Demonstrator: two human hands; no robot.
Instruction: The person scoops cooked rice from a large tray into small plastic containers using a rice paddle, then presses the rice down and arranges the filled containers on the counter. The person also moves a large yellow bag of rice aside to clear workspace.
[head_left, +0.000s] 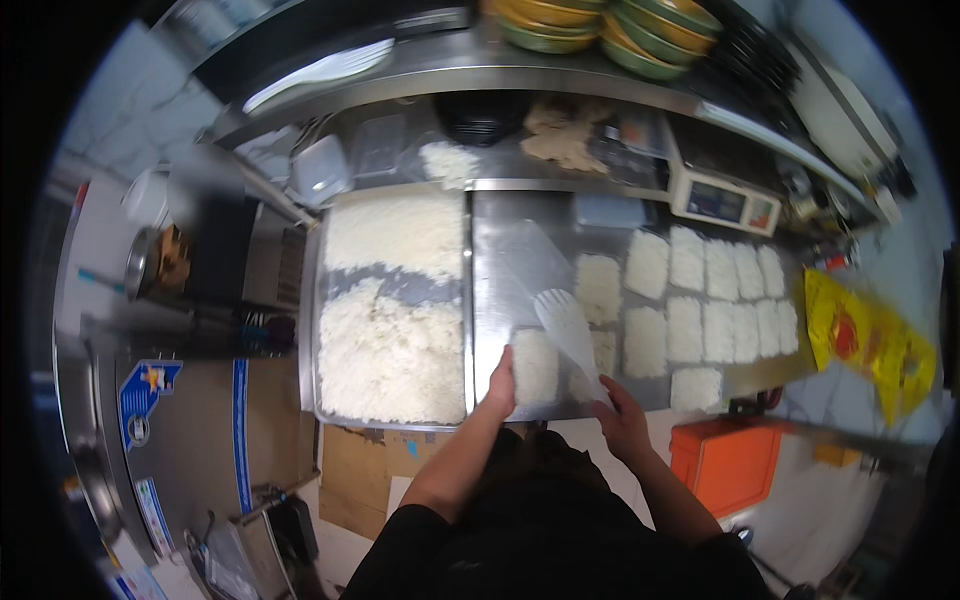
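My right hand (624, 424) grips the handle of a white plastic rice paddle with a pronged end (566, 326). The paddle points up and away over the steel counter and partly hides a rice portion (604, 352). My left hand (504, 386) rests against the left side of a flat rectangular rice portion (535, 367); whether its fingers grip it I cannot tell. A transparent plastic piece (534, 251) lies beyond the paddle. On the left, a metal tray (467, 300) holds loose white rice (390, 360), with a bare strip across its middle. Several flat rice portions (686, 330) lie in rows to the right.
A digital scale (724, 187) and translucent lid (611, 211) stand at the back, under a steel shelf (525, 79) bearing stacked bowls (660, 37). A yellow bag (862, 337) lies far right. An orange bin (724, 465) sits below the counter. Cardboard (352, 480) lies below the tray.
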